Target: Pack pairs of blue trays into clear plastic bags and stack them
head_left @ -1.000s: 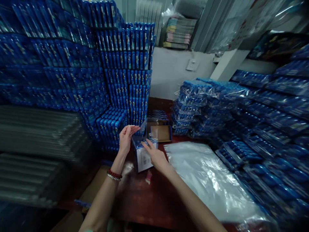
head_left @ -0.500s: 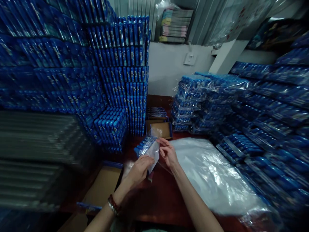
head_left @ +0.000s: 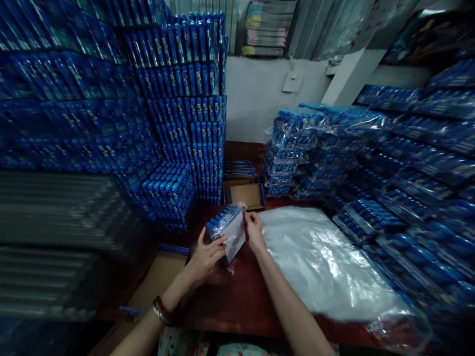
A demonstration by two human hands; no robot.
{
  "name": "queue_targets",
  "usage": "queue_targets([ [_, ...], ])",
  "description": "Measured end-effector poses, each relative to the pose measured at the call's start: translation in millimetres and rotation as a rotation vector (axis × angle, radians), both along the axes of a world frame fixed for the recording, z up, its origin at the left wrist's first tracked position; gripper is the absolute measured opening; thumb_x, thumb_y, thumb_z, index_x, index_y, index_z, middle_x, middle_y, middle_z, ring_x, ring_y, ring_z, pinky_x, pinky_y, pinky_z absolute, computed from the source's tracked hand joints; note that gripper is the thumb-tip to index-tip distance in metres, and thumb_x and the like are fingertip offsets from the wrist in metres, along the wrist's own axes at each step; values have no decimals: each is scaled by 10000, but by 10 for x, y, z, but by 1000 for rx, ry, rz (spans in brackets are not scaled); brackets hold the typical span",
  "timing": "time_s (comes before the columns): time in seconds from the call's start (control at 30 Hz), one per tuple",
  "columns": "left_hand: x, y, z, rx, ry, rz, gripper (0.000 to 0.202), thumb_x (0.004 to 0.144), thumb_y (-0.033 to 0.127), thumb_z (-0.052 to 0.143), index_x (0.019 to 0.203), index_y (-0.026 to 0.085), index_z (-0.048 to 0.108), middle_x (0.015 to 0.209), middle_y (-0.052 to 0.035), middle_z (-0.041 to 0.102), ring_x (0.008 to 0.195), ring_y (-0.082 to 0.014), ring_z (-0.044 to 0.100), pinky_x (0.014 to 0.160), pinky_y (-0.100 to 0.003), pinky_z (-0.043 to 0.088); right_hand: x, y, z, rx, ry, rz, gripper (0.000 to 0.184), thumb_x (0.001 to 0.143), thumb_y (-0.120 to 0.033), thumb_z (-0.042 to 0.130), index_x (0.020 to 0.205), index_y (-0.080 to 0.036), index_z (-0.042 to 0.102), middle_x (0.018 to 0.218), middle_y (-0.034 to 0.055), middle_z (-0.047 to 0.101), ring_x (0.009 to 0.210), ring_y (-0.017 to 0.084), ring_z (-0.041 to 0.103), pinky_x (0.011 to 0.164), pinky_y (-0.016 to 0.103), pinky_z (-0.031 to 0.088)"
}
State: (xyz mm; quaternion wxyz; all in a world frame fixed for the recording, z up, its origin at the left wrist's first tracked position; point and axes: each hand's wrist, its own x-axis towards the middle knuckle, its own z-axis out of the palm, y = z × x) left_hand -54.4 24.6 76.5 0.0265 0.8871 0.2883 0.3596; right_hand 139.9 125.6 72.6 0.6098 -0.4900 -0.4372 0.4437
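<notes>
A box-shaped pack of blue items (head_left: pixel 233 235), wrapped in clear plastic, stands tilted on the dark red table with its pale side turned toward me. My left hand (head_left: pixel 208 257) grips its near left part, thumb apart on the left and fingers across the pale face. At the right edge of the pack, my right hand (head_left: pixel 255 230) has its fingertips pinched together on what looks like the clear plastic bag (head_left: pixel 241 205). The exact bit between those fingertips is too small to make out.
A stack of clear plastic bags (head_left: pixel 315 262) lies right of my hands. Shallow cardboard trays stand behind the pack (head_left: pixel 248 196) and at left (head_left: pixel 159 277). Tall stacks of blue packages (head_left: pixel 178 113) rise at left, bagged bundles (head_left: pixel 293 148) at right. Grey ribbed stacks (head_left: pixel 55 222) stand far left.
My left hand has shifted left, its fingers now more spread over the pack. The pack's pale side shows more fully. My right hand's fingers have drawn together at its right edge.
</notes>
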Motion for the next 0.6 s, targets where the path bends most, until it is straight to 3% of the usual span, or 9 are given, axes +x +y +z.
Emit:
queue_targets([
  [0.1,-28,26,-46,-37,21,-37,367,848,-11,308,1002,171,587,1036,-103,698,1233,-206,490,1105,-611,71,-88,112,-169,-16,71,0,403,635,-577,588,610,-201,448,545,-74,444,552,88,386,519,190,313],
  [0.27,-58,86,-68,-41,54,-52,326,849,20,331,1041,166,550,1039,-118,677,1200,-201,516,1105,-541,226,-110,284,-209,-54,122,117,370,594,-530,639,608,-187,504,568,-55,513,565,104,436,548,206,354],
  [0.37,-65,98,-43,-42,12,-85,274,804,91,423,1042,173,531,990,-116,661,1134,-232,548,1090,-548,245,-83,230,-244,-45,145,73,322,613,-502,617,635,-199,509,604,-53,525,590,113,456,575,214,374],
  [0.47,-11,83,-16,-48,-170,-99,247,766,130,444,1000,182,501,924,-93,626,967,-219,596,1068,-561,269,-69,79,-294,-27,167,-35,286,651,-495,552,716,-219,517,694,-38,562,669,134,494,635,229,404],
  [0.6,217,27,-40,-25,-579,117,166,800,120,459,937,212,474,854,-37,550,849,-170,570,953,-439,428,-46,-141,-359,15,172,-139,283,704,-477,487,830,-227,529,794,-16,594,763,155,530,700,253,430],
])
